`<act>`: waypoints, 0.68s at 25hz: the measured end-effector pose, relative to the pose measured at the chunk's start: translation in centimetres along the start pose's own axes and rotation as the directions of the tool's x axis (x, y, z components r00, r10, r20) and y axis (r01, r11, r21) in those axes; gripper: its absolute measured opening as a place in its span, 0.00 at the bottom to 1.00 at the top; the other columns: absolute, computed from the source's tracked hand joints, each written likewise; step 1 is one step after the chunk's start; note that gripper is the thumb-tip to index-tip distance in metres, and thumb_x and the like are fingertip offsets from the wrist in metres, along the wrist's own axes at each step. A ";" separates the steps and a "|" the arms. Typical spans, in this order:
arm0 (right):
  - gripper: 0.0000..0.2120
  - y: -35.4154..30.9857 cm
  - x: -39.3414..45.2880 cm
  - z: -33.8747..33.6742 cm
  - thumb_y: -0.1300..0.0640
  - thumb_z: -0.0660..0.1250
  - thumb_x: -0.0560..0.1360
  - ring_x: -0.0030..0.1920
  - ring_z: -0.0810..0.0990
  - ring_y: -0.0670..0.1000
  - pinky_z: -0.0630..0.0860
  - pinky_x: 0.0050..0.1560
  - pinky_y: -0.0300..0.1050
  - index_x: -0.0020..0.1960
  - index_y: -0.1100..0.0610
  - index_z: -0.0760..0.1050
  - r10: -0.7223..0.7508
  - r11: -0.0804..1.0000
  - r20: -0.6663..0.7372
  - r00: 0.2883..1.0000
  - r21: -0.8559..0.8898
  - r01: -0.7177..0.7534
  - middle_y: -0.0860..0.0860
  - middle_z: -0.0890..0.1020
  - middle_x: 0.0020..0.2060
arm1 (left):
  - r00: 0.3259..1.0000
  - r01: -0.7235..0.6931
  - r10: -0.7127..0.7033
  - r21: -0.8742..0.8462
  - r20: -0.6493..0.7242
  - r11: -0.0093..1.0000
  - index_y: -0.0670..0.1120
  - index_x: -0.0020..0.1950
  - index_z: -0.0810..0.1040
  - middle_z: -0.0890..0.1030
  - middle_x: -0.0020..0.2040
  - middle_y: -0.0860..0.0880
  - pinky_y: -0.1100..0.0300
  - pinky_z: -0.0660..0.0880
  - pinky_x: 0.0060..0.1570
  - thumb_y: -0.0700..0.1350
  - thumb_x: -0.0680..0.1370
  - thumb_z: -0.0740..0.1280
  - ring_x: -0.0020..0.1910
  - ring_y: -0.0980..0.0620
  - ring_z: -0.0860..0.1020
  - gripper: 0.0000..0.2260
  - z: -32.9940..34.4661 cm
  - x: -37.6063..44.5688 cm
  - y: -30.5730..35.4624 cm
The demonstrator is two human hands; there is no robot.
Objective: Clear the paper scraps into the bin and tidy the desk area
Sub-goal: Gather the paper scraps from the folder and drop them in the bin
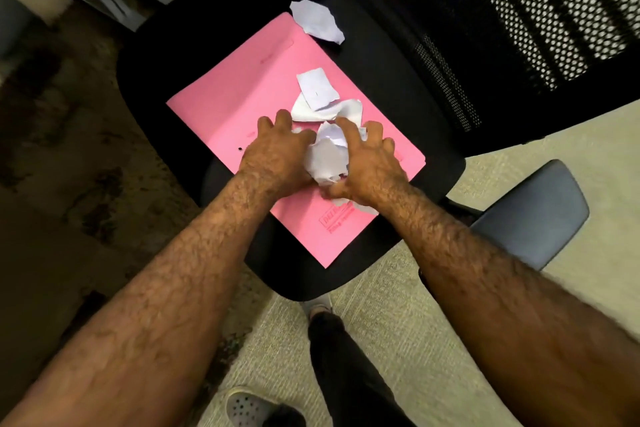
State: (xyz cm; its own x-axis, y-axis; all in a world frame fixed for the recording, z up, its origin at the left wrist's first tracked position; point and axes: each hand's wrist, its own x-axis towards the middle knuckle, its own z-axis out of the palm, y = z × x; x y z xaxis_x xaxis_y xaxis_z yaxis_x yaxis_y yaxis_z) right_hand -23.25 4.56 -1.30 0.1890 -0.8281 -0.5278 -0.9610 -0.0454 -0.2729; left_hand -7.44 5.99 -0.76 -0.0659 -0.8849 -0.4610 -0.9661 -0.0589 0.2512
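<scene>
With the left hand and right hand cupping the crumpled scraps mid-folder, fingers curled, they should squeeze inward before lifting so nothing spills.

A folder is laid flat on the seat of a chair, and the chair's back is seen behind it to the right. A heap of paper scraps is held on the folder between the left hand and the right hand, more scraps are spread on the folder just behind the hands, and one scrap is left at the folder's far corner, partly on the seat. An armrest is found to the right of the seat, and two feet are seen on the floor in front of the chair.
</scene>
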 end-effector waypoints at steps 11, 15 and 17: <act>0.16 0.7 1.6 -1.6 0.61 0.69 0.72 0.52 0.77 0.58 0.72 0.48 0.45 0.59 0.57 0.74 -0.107 0.993 -0.172 0.979 0.033 0.114 0.59 0.74 0.56 | 0.991 -0.001 -0.027 -0.209 -0.130 0.978 0.47 0.48 0.83 0.77 0.51 0.46 0.58 0.69 0.41 0.37 0.69 0.74 0.50 0.46 0.75 0.10 -1.1 2.3 -2.2; 0.12 1.4 2.0 -2.7 0.65 0.67 0.71 0.50 0.78 0.60 0.73 0.47 0.44 0.53 0.59 0.77 -0.074 0.995 -0.253 0.965 0.044 0.088 0.60 0.75 0.53 | 0.957 0.109 -0.221 -0.476 -0.186 0.873 0.50 0.41 0.84 0.79 0.43 0.50 0.64 0.69 0.36 0.39 0.68 0.74 0.43 0.52 0.75 0.07 -1.4 2.0 -2.7; 0.12 1.8 2.3 -3.1 0.63 0.68 0.72 0.50 0.77 0.56 0.71 0.45 0.42 0.55 0.57 0.78 -0.048 0.996 -0.284 0.958 0.059 0.068 0.58 0.76 0.54 | 0.939 0.145 -0.307 -0.632 -0.155 0.761 0.53 0.36 0.82 0.80 0.40 0.51 0.63 0.73 0.35 0.40 0.68 0.75 0.41 0.51 0.77 0.08 -1.6 1.5 -2.8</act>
State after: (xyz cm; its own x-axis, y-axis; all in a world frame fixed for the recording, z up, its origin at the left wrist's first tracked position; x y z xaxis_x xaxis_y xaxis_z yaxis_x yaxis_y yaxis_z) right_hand -25.21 0.82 -0.53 0.1698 -0.9495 -0.2637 -0.9323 -0.0681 -0.3551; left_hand -4.43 4.07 -0.76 0.2735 -0.8842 -0.3786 -0.5872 -0.4653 0.6624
